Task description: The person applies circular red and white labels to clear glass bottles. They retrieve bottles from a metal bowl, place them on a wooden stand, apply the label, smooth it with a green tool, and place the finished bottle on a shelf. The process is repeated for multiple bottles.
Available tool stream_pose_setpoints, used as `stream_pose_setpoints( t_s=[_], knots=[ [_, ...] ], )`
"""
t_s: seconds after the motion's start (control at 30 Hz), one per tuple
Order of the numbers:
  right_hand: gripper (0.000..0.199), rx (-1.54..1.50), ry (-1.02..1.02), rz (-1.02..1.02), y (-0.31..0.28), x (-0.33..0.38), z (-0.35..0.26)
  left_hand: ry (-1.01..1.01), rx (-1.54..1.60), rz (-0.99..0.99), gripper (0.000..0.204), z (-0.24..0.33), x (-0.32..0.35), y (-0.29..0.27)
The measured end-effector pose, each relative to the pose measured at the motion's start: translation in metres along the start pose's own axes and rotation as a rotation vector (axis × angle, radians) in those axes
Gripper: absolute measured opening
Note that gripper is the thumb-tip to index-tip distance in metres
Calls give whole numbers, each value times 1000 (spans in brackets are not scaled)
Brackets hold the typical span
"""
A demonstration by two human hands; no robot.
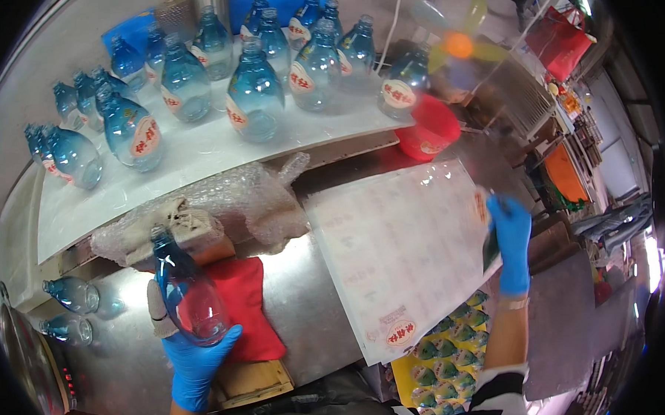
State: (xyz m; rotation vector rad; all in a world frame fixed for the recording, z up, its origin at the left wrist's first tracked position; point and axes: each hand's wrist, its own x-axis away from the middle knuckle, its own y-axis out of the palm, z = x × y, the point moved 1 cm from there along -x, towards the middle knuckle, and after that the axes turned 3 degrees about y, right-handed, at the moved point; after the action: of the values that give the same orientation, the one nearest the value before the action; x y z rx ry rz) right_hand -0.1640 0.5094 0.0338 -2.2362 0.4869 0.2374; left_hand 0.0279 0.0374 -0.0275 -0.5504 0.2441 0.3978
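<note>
A blue glass bottle (192, 303) is held above the desk (307, 312), in front of a red cloth (249, 304). Its neck points toward the view's upper left and its rounded base toward the lower right, the long axis slanting steeply between. The gloved left grip (200, 362) is closed around its lower part, thumb by the base, forearm rising from the lower edge. The right forearm comes up nearly vertical; its gloved right grip (510, 237) is at the upper right corner of a pale label sheet (401, 249), fingers bent beside a small red-and-white label (482, 205). Blur hides whether they pinch it. Behind, standing bottles (255, 99) carry white labels with red lettering.
</note>
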Motion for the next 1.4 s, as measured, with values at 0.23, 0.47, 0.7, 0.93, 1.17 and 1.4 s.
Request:
stream_pose_setpoints(
  t_s=[0.23,0.47,0.7,0.93,1.17,1.4],
  knots=[
    [20,-476,132,-593,101,-202,-15,-51,-161,-29,121,6,9,-25],
    [14,-289,563,-705,175,-271,66,-97,-210,-3,117,10,23,-49],
    [9,-67,338,-608,168,-271,41,-60,-209,-174,105,7,1,-36],
    [20,143,-343,-259,76,-193,-13,-38,-163,57,93,21,15,-29],
    [12,97,-458,-566,68,10,-136,60,-136,-118,96,7,-5,-31],
    [13,-449,-183,-1313,122,110,-243,20,85,-293,102,-9,-8,-34]
  ],
)
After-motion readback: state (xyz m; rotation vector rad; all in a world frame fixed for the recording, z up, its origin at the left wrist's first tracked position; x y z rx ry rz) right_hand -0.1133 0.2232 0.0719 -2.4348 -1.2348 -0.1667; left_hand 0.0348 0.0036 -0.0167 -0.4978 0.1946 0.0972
